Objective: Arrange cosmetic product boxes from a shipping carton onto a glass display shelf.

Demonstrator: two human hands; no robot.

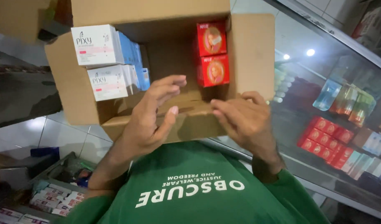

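Observation:
An open cardboard box (74,91) sits in front of my chest, its flaps spread outward. Inside, white cartons (97,45) are stacked at the left with blue cartons (130,49) behind them. Two red cartons (212,54) stand against the right wall. My left hand (151,120) hovers over the near flap with fingers apart, holding nothing. My right hand (244,120) is also spread, and its fingertips rest at the box's near edge below the red cartons. My green shirt (198,195) fills the bottom of the view.
A glass display counter (315,74) runs along the right, with red packs (325,139) and coloured bottles (344,99) under the glass. Small white and pink boxes (57,199) lie in a crate at lower left on the tiled floor. Another cardboard box (16,16) shows at top left.

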